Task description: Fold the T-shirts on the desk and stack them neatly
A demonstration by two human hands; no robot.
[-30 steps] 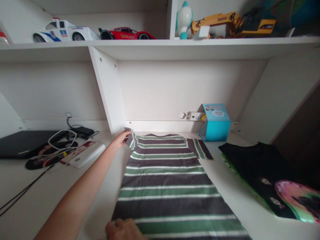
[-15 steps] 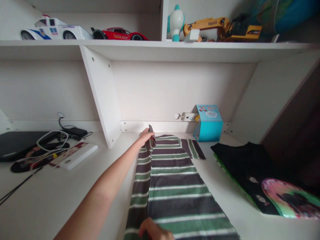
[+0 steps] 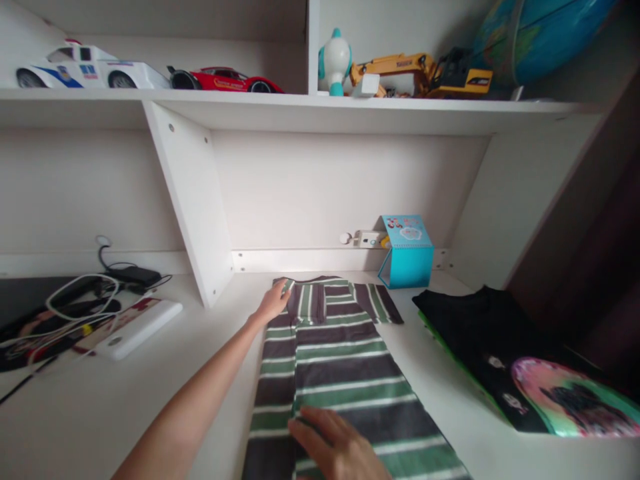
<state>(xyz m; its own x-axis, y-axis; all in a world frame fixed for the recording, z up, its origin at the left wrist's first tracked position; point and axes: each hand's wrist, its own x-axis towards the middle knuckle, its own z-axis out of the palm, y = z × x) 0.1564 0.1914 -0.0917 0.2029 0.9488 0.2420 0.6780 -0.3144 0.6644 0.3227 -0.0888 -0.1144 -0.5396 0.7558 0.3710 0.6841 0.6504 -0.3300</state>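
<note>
A striped T-shirt [image 3: 345, 360] in dark grey, green and white lies on the white desk. Its left side is folded inward lengthwise, and that side's sleeve [image 3: 311, 303] rests flat across the upper chest. The other sleeve [image 3: 383, 303] sticks out to the right. At the shirt's upper left edge, my left hand [image 3: 273, 301] is closed on the folded shoulder, some of its fingers hidden. Lower down, my right hand [image 3: 343, 447] is over the shirt near the fold line, fingers apart and holding nothing.
A black printed T-shirt [image 3: 475, 333] lies to the right. Behind are a blue desk calendar [image 3: 411, 265] and a power strip [image 3: 370, 239]. Tangled cables [image 3: 95, 293] and a white box [image 3: 140, 327] lie left of the divider [image 3: 183, 200]. Toys stand on the shelf [image 3: 240, 100].
The sleeve that my left hand held raised now lies flat across the shirt. My left hand has shifted left and down to the shoulder edge. My right hand has risen and its fingers have opened.
</note>
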